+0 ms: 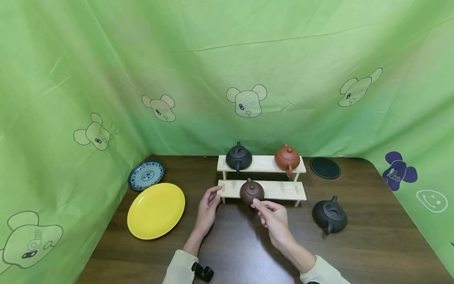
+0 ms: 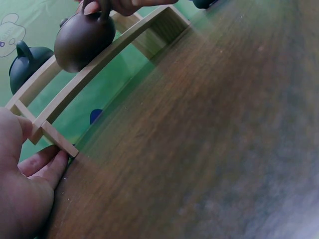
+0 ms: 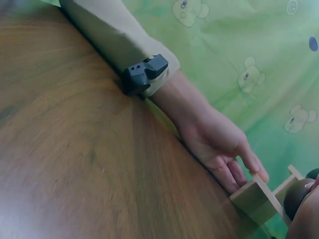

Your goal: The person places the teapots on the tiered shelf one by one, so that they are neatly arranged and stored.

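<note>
My right hand [image 1: 276, 221] pinches the handle of a small dark brown teapot [image 1: 252, 191] over the front, lower step of a pale two-step wooden stand [image 1: 281, 190]. The left wrist view shows this brown teapot [image 2: 84, 42] at the front board's edge; whether its base fully rests there I cannot tell. With thumb and fingers, my left hand [image 1: 207, 211] holds the left end of the lower step; the right wrist view shows this hand [image 3: 217, 139] against the end. On the upper step sit a black teapot [image 1: 239, 157] and a reddish-brown teapot [image 1: 287, 158].
Another black teapot [image 1: 330, 215] stands on the table right of the stand, with a dark round coaster [image 1: 325, 168] behind it. At left lie a yellow plate [image 1: 156, 211] and a blue patterned plate [image 1: 146, 175]. A green curtain [image 1: 198, 79] encloses the table's back and sides.
</note>
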The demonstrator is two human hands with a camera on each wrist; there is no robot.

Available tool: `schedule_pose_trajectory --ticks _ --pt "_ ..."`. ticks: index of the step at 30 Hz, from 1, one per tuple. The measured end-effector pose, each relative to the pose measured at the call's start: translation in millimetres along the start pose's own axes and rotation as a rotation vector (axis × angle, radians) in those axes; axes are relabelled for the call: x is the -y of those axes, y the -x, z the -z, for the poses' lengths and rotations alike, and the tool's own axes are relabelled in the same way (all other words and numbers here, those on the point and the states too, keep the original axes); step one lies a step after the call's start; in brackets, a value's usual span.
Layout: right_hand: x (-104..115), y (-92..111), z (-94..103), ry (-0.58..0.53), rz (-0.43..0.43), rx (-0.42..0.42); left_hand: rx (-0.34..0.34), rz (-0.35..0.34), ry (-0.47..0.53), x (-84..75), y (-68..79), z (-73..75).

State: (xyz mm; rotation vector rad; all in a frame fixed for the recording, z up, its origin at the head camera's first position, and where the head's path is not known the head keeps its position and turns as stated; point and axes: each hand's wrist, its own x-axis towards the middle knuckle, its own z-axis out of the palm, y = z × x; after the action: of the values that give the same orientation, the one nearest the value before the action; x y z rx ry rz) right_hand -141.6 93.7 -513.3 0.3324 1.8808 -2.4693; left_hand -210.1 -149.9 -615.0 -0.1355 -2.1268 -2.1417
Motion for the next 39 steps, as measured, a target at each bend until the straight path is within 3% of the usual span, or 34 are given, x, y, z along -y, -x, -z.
schedule_pose_trajectory --ticks 32,39 --pt "-8.4 -14.8 -34.2 -0.032 -0.012 0.015 -0.009 -0.013 -0.003 1.5 -0.5 -1.3" --pt "-8.6 -20.2 -39.0 -0.037 -0.004 0.022 -0.003 -0.094 -0.009 2.5 0.4 -1.1"
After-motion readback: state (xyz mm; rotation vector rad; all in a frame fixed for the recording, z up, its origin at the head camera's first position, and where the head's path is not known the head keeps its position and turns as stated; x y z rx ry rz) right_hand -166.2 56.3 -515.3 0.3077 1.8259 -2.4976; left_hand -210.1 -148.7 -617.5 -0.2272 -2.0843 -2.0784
